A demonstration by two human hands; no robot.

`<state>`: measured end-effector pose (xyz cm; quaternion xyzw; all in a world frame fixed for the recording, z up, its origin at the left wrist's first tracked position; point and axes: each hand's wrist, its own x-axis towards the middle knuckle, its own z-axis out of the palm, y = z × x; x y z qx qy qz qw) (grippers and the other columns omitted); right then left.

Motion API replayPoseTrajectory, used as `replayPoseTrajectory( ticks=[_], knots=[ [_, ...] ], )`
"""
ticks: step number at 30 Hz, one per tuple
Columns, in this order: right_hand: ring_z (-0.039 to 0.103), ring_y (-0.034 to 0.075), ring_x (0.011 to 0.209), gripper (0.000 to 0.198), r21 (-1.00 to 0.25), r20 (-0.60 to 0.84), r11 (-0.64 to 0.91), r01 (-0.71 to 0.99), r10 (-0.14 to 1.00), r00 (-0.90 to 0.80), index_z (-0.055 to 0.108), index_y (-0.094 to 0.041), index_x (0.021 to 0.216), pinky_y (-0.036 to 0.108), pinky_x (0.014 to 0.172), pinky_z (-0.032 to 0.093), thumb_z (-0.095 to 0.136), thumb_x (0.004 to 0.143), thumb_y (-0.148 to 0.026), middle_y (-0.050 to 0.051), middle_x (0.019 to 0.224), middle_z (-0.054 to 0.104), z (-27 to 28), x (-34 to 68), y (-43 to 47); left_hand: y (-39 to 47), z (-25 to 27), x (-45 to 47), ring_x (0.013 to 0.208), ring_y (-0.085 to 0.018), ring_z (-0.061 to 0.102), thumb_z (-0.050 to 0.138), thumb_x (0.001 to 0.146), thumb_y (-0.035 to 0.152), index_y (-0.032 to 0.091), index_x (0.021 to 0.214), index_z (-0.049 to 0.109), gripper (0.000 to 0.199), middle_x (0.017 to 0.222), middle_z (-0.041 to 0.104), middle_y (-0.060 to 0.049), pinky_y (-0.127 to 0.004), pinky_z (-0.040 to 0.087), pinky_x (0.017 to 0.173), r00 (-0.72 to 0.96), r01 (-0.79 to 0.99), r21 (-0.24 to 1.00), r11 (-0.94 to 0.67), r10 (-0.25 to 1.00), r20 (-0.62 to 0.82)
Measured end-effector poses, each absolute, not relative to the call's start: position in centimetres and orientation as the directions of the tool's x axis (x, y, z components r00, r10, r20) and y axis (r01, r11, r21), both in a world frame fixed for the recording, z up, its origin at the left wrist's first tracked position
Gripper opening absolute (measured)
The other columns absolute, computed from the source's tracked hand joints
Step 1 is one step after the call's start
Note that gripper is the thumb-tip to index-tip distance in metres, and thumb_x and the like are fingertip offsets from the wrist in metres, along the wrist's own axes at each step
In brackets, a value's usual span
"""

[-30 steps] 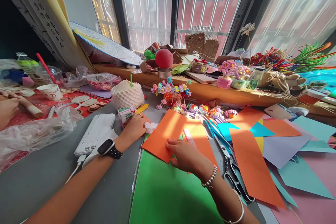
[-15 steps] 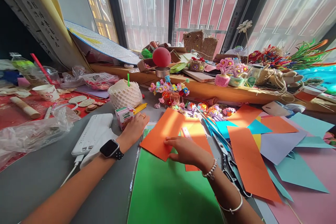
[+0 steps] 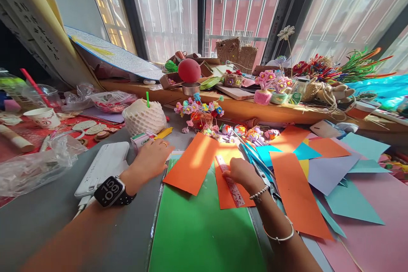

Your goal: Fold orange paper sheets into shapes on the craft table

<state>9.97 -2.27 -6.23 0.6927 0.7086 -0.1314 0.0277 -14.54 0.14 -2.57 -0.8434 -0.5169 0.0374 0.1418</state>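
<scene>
My left hand (image 3: pixel 149 159), with a smartwatch on the wrist, is over the grey table beside a small printed carton (image 3: pixel 140 139). Its fingers reach forward, loosely apart and holding nothing I can see; it hides part of the carton. A yellow, slim object (image 3: pixel 164 132) lies just beyond its fingers. My right hand (image 3: pixel 244 173) has its fingers curled onto a pink patterned ruler (image 3: pixel 234 191). Under the ruler is an orange sheet (image 3: pixel 223 197). Another orange sheet (image 3: pixel 193 165) lies between my hands, partly on a green board (image 3: pixel 204 233).
Scissors (image 3: pixel 263 174) lie right of my right hand, beside an orange strip (image 3: pixel 296 195) and more coloured paper. A white power bank (image 3: pixel 102 165) is at left, near a foam-netted coconut (image 3: pixel 145 117). Crocheted flowers (image 3: pixel 200 110) stand at the back.
My right hand has moved off the orange sheet to the right and onto the ruler, which now shows more fully. My left hand has shifted slightly over the carton. The view has turned slightly right.
</scene>
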Motion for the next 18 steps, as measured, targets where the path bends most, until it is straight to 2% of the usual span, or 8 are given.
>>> replayPoseTrajectory(
  ticks=[2,4,7,9,10,13,18],
  knots=[
    [0.061,0.025,0.081,0.032,-0.156,-0.237,0.009,0.988,0.97,-0.047,0.062,-0.011,0.089,0.028,0.057,0.042,0.054,0.072,-0.036,0.014,0.089,0.065,-6.4,10.1,-2.1,-0.6,-2.0,-13.1,0.099,-0.031,0.049,0.056,0.066,0.01,0.012,0.095,0.058,0.029,0.104,0.058,-0.015,-0.041,0.037,0.079,0.464,0.862,-0.281,-0.422,0.88,0.103],
    [0.061,0.025,0.08,0.034,-0.162,-0.244,0.008,0.987,0.969,-0.048,0.063,-0.012,0.089,0.028,0.055,0.042,0.055,0.071,-0.04,0.014,0.086,0.066,-6.5,10.2,-1.9,-1.1,-2.2,-11.5,0.1,-0.028,0.05,0.054,0.073,0.02,0.014,0.102,0.056,0.029,0.107,0.057,-0.013,-0.04,0.036,0.084,0.515,0.85,-0.206,-0.485,0.848,0.129],
    [0.062,0.024,0.077,0.035,-0.169,-0.248,0.009,0.986,0.967,-0.052,0.064,-0.013,0.088,0.026,0.054,0.041,0.056,0.069,-0.041,0.013,0.083,0.066,-6.6,10.4,-1.7,-1.3,-3.9,-9.6,0.119,-0.026,0.035,0.053,0.075,0.039,0.014,0.121,0.041,0.054,0.128,0.042,-0.013,-0.038,0.027,0.096,0.662,0.75,-0.068,-0.658,0.745,0.08],
    [0.062,0.023,0.075,0.034,-0.172,-0.249,0.011,0.985,0.967,-0.055,0.064,-0.013,0.086,0.026,0.052,0.041,0.057,0.068,-0.041,0.012,0.082,0.067,-6.6,10.5,-1.6,-1.3,-5.3,-9.1,0.124,-0.028,0.027,0.051,0.071,0.052,0.012,0.126,0.035,0.07,0.134,0.032,-0.016,-0.041,0.022,0.099,0.688,0.726,-0.011,-0.688,0.726,0.005],
    [0.062,0.023,0.074,0.034,-0.174,-0.249,0.011,0.985,0.967,-0.054,0.064,-0.013,0.086,0.025,0.052,0.04,0.058,0.068,-0.041,0.012,0.081,0.067,-6.6,10.5,-1.6,-1.3,-5.9,-9.1,0.124,-0.029,0.025,0.048,0.072,0.055,0.012,0.127,0.034,0.072,0.134,0.031,-0.017,-0.043,0.021,0.099,0.68,0.733,0.008,-0.68,0.733,-0.022],
    [0.062,0.023,0.074,0.036,-0.176,-0.239,0.006,0.984,0.97,-0.048,0.064,-0.013,0.088,0.025,0.051,0.04,0.058,0.067,-0.041,0.012,0.082,0.067,-6.4,10.4,-1.8,-1.6,-6.9,-9.6,0.123,-0.03,0.027,0.038,0.076,0.056,0.013,0.125,0.038,0.065,0.133,0.033,-0.017,-0.045,0.023,0.097,0.621,0.783,0.024,-0.621,0.783,-0.036],
    [0.061,0.025,0.081,0.031,-0.178,-0.215,0.006,0.984,0.976,-0.045,0.065,-0.012,0.087,0.026,0.056,0.042,0.058,0.069,-0.035,0.013,0.088,0.066,-5.6,9.8,-2.5,-1.9,-6.5,-9.4,0.112,-0.033,0.042,0.041,0.077,0.052,0.013,0.112,0.052,0.054,0.119,0.05,-0.02,-0.049,0.027,0.092,0.505,0.863,-0.048,-0.504,0.863,0.021]
  ],
)
